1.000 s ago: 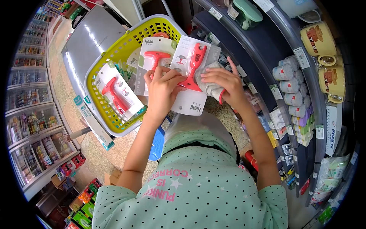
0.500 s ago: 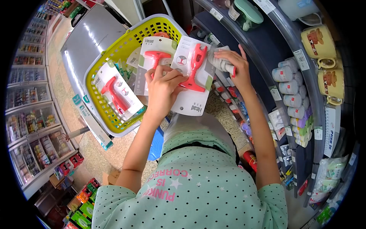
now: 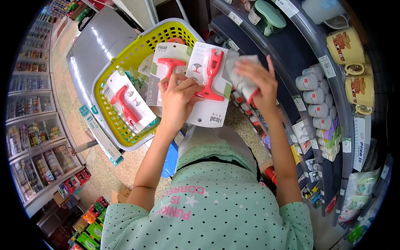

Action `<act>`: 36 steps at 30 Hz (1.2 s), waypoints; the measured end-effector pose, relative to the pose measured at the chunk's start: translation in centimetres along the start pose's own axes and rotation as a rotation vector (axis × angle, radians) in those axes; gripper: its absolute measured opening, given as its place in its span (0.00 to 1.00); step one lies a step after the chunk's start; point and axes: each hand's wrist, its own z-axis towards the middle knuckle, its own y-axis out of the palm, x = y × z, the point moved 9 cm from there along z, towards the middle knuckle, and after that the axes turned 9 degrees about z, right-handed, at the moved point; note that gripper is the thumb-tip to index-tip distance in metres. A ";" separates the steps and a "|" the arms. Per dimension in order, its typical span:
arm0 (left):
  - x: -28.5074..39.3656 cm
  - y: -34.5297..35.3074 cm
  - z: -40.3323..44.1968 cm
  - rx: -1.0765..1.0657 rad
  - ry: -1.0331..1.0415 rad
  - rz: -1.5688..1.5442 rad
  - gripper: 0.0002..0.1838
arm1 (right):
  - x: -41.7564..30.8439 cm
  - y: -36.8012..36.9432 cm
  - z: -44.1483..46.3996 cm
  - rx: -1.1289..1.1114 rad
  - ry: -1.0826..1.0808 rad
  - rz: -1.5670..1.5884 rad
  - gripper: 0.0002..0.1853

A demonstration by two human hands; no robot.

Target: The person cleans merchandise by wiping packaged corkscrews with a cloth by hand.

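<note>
My left hand (image 3: 178, 95) is closed on two white carded packs with red T-shaped tools. The nearer carded pack (image 3: 212, 111) overlaps the farther carded pack (image 3: 173, 51). In my right hand (image 3: 259, 83) is a grey cloth (image 3: 245, 79) with a red edge, beside the nearer pack's right edge; the fingers are slightly blurred. A third carded pack (image 3: 141, 104) with a red tool leans in the yellow-green basket (image 3: 107, 73), left of my left hand. Whether the cloth touches the nearer pack I cannot tell.
Shelves on the right hold yellow mugs (image 3: 348, 46), several small white rolls (image 3: 310, 81) and a green-lidded item (image 3: 268, 14). The basket rests by a grey surface (image 3: 100, 37). A long white-and-teal box (image 3: 100, 135) hangs beside it. A blue object (image 3: 171, 160) is below.
My right hand has moved slightly, and the grey cloth now hangs more spread out, where before it was bunched near the pack. The left hand and packs have barely shifted.
</note>
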 end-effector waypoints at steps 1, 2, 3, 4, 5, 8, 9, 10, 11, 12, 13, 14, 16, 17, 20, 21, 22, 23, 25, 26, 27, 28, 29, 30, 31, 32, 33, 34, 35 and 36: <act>0.0 0.0 0.0 0.002 -0.002 -0.005 0.19 | -1.1 0.5 -0.6 -0.055 -0.009 0.021 0.23; -0.1 -0.1 -0.1 0.004 -0.003 -0.009 0.19 | -1.8 1.0 -1.1 -0.109 -0.017 0.041 0.22; -0.1 -0.1 -0.1 0.005 -0.002 -0.006 0.19 | -1.9 1.6 -1.8 -0.159 -0.026 -0.013 0.19; 0.0 -0.1 0.0 0.007 0.000 -0.004 0.19 | -1.5 2.1 -2.1 -0.174 -0.005 0.017 0.19; 0.0 -0.1 0.0 0.008 0.004 -0.003 0.19 | -1.2 2.5 -2.5 -0.188 0.017 0.047 0.19; -0.1 0.1 0.0 0.007 -0.001 -0.019 0.19 | -0.1 3.0 -2.6 -0.161 0.028 0.060 0.18; -0.1 0.1 0.0 0.007 0.003 -0.026 0.19 | 0.5 3.1 -2.5 -0.141 0.023 0.050 0.19; -0.2 0.2 0.0 0.008 0.007 -0.033 0.19 | 1.1 3.0 -2.1 -0.121 0.017 0.040 0.19; -0.2 0.2 0.0 0.009 0.011 -0.039 0.19 | 1.6 2.9 -1.7 -0.100 0.006 0.030 0.20; -0.2 0.2 0.0 0.012 0.015 -0.037 0.19 | 2.4 2.8 -1.2 -0.081 0.004 0.021 0.19; -0.2 0.2 0.1 0.015 0.018 -0.035 0.19 | 3.4 2.7 -0.8 -0.062 0.001 0.012 0.18; -0.2 0.2 0.1 0.019 0.022 -0.033 0.19 | 4.2 2.6 -0.3 -0.043 -0.002 0.002 0.16; 0.0 0.0 0.1 0.020 0.025 -0.034 0.19 | 5.4 2.6 0.7 -0.011 0.033 -0.012 0.16; 0.0 0.0 0.2 0.022 0.028 -0.035 0.19 | 5.8 2.5 1.1 0.001 0.035 -0.024 0.16; 0.0 0.0 0.1 0.020 0.027 -0.029 0.19 | 7.0 1.9 2.3 0.078 0.059 -0.088 0.20; -0.1 0.0 0.1 0.018 0.024 -0.036 0.19 | 7.2 1.4 2.7 0.128 0.082 -0.119 0.22; -0.2 0.0 0.0 0.015 0.020 -0.042 0.19 | 7.3 0.9 3.0 0.177 0.105 -0.149 0.23; -0.3 0.0 0.0 0.012 0.016 -0.047 0.19 | 7.0 0.7 3.1 0.189 0.089 -0.136 0.27; -0.5 -0.2 0.0 -0.006 0.022 -0.061 0.19 | 5.5 -0.1 3.3 0.232 0.091 -0.086 0.27; -0.6 -0.3 -0.1 -0.018 0.022 -0.068 0.20 | 4.6 -0.5 3.1 0.251 0.094 -0.060 0.27; -0.8 -0.4 -0.1 -0.033 0.039 -0.078 0.19 | 4.0 -0.5 2.8 0.231 0.096 -0.020 0.28; -1.1 -0.8 0.0 -0.049 0.056 -0.090 0.19 | 3.7 -0.2 2.3 0.200 0.108 -0.002 0.28; -1.3 -1.2 0.1 -0.065 0.074 -0.102 0.19 | 3.4 0.2 1.8 0.170 0.120 0.016 0.28; -1.8 -1.4 0.1 -0.103 0.050 -0.090 0.19 | 3.0 0.6 1.1 0.140 0.132 0.035 0.28; -2.3 -1.8 0.1 -0.142 0.025 -0.077 0.19 | 2.9 1.1 0.5 0.088 0.186 0.044 0.29; -2.7 -2.2 0.2 -0.179 0.002 -0.063 0.19 | 2.6 1.4 -0.2 0.082 0.203 0.055 0.30; -3.1 -2.3 0.1 -0.239 -0.030 -0.058 0.19 | 2.3 1.9 -0.8 0.076 0.221 0.066 0.30; -3.0 -2.5 0.1 -0.265 -0.036 -0.032 0.19 | 2.1 2.2 -1.4 0.070 0.240 0.077 0.30; -2.8 -2.7 0.0 -0.292 -0.042 -0.004 0.18 | 1.7 2.3 -1.8 0.069 0.224 0.070 0.31; -2.7 -2.6 -0.2 -0.320 -0.047 0.023 0.17 | 1.2 2.4 -2.1 0.063 0.223 0.065 0.31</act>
